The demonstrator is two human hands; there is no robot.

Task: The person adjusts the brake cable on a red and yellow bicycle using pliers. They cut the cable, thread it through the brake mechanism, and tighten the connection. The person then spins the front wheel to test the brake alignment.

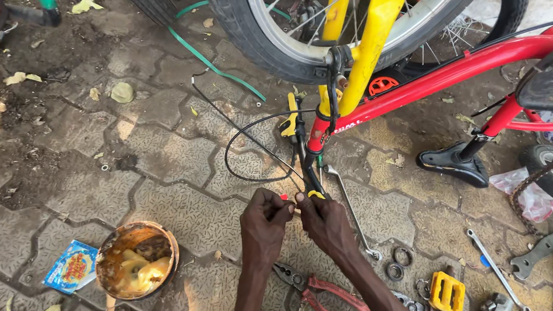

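A red and yellow bicycle point(457, 70) lies upside down on the paving. Its black handlebar point(303, 153) points toward me, with a black cable point(248, 141) looped beside it. My left hand point(266, 221) pinches a small red-tipped part at the bar's end. My right hand point(319, 215) grips the bar end next to it, where a yellow piece shows. Both hands touch at the fingertips.
A round tin of yellowish grease point(136, 259) and a blue packet point(71, 265) lie left. Red-handled pliers point(320, 293), a spanner point(349, 209), rings point(398, 262), a yellow pedal point(446, 292) and more wrenches point(542, 251) lie near my arms. The front wheel point(318, 30) stands above.
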